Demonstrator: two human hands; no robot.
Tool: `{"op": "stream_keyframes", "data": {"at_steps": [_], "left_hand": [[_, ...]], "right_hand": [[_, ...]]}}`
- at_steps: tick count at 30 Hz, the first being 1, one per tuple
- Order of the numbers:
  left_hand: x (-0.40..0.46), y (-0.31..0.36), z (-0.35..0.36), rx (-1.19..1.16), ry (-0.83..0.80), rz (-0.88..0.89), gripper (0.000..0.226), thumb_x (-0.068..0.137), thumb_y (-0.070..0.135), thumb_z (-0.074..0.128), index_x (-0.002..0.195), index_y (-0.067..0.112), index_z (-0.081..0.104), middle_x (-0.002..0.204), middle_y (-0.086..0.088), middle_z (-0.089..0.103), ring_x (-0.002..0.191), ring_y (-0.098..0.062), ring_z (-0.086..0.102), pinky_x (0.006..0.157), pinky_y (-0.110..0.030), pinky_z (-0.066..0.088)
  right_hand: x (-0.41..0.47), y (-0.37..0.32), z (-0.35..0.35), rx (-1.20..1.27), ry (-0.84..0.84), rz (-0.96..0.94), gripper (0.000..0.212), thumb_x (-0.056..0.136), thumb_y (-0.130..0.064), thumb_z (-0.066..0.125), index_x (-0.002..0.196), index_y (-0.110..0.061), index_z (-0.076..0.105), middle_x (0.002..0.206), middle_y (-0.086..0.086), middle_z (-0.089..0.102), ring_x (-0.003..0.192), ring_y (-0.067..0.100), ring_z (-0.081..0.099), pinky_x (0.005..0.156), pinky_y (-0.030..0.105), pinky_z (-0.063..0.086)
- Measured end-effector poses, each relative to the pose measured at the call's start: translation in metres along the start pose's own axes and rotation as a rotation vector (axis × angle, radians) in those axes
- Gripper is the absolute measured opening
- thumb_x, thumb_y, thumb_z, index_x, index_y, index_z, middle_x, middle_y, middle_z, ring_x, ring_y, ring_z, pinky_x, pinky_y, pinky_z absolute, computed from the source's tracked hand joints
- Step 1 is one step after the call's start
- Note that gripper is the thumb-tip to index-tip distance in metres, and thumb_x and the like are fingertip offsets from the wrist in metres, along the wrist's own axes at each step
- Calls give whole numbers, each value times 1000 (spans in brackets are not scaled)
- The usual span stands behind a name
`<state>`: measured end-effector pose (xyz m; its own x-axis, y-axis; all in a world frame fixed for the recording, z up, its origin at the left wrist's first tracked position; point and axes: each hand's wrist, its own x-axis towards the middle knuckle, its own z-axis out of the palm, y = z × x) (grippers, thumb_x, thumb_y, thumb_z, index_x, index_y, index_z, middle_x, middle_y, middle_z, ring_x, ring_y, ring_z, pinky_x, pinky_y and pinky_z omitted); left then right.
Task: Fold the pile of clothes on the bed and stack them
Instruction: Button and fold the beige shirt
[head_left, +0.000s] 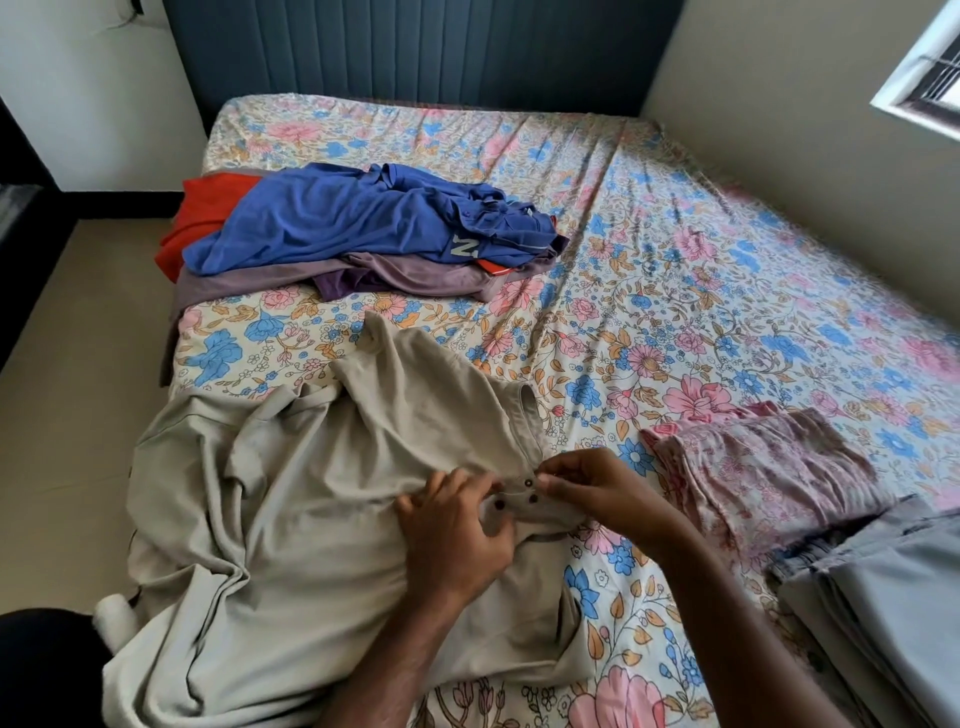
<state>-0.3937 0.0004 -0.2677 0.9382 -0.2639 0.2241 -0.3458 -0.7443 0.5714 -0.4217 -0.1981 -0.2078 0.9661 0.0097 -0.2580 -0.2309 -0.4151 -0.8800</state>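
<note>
A bed (649, 218) with a flowered sheet filled most of the view, its far end against a dark padded headboard (415, 47). A window (930, 73) showed at the far right.

Across the near left of the bed lay a beige shirt (291, 499), rumpled and spread, its left side hanging over the mattress edge and its collar end turned toward the right. On the far left sat the unfolded pile of clothes (337, 234): a blue shirt (332, 213) on top, a red garment (202, 213) showing beneath it at the left, and a mauve garment (415, 278) under both along the near side.

At the near right stood the folded things. A pink patterned garment (769, 467) lay folded flat, and just nearer, at the right edge, a stack of grey folded clothes (893, 597) overlapped its near corner.

Both hands worked at the button placket (524, 496) of the beige shirt, just left of the pink patterned garment. The left hand (457, 535) lay over the cloth with its fingers curled, gripping the placket's left end. The right hand (597, 488) pinched the placket's right end between thumb and forefinger, the other fingers bent. Three dark buttons (529, 483) showed between the two hands.
</note>
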Motion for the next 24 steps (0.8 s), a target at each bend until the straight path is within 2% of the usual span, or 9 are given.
{"op": "stream_keyframes", "data": {"at_steps": [2, 4, 7, 9, 11, 13, 17, 21, 24], "left_hand": [[4, 6, 0, -22, -4, 36, 39, 75, 67, 56, 104, 43, 65, 99, 24, 63, 100, -5, 52, 79, -36, 28], [8, 10, 3, -40, -5, 53, 38, 74, 68, 58, 100, 42, 68, 96, 23, 65, 97, -7, 54, 76, -36, 26], [14, 15, 6, -3, -17, 63, 36, 74, 67, 56, 94, 41, 70, 90, 21, 65, 95, -10, 54, 77, -37, 25], [17, 17, 7, -1, -36, 72, 33, 76, 64, 56, 93, 40, 71, 91, 22, 65, 98, -9, 52, 78, -37, 24], [18, 16, 8, -58, -80, 97, 25, 78, 58, 62, 92, 40, 71, 95, 24, 66, 102, -6, 51, 80, -37, 21], [16, 11, 11, -151, -108, 102, 18, 79, 52, 70, 93, 41, 72, 96, 27, 65, 104, -2, 52, 83, -36, 21], [11, 2, 14, -322, -27, 39, 15, 78, 51, 70, 88, 40, 74, 86, 31, 64, 96, 3, 56, 89, -35, 26], [10, 4, 21, -252, 1, 15, 21, 79, 55, 63, 87, 39, 73, 90, 26, 68, 95, 0, 56, 89, -36, 28], [10, 4, 22, -225, 1, 9, 18, 82, 54, 61, 86, 38, 70, 90, 25, 68, 95, 0, 55, 88, -36, 28]], "right_hand": [[7, 5, 8, 21, 57, 31, 33, 94, -43, 69, 86, -12, 76, 79, 21, 70, 64, 23, 57, 61, 38, 45], [15, 10, 12, -12, 93, 53, 29, 93, -38, 72, 80, -12, 76, 72, 16, 70, 61, 18, 55, 59, 34, 43], [26, 15, 8, -11, 83, 94, 29, 91, -33, 76, 83, -6, 76, 85, 28, 70, 67, 22, 57, 65, 39, 45], [28, 18, 2, 15, 49, 121, 33, 91, -35, 76, 86, -2, 74, 85, 32, 67, 69, 25, 55, 65, 39, 44], [27, 20, -4, 24, 0, 132, 34, 92, -32, 75, 88, 1, 73, 77, 26, 64, 69, 26, 53, 62, 36, 42], [26, 23, -8, 62, -50, 140, 31, 92, -27, 75, 91, 4, 72, 79, 20, 63, 70, 27, 51, 61, 33, 42], [25, 26, -9, 96, -90, 126, 21, 93, -17, 73, 92, 4, 74, 75, 14, 61, 64, 19, 48, 57, 25, 39], [25, 28, -6, 135, -64, 110, 16, 92, -16, 74, 93, 0, 77, 79, 14, 67, 70, 24, 53, 59, 24, 44], [22, 28, -5, 162, -69, 105, 17, 93, -13, 72, 93, 4, 75, 76, 12, 65, 64, 15, 52, 57, 21, 43]]}}
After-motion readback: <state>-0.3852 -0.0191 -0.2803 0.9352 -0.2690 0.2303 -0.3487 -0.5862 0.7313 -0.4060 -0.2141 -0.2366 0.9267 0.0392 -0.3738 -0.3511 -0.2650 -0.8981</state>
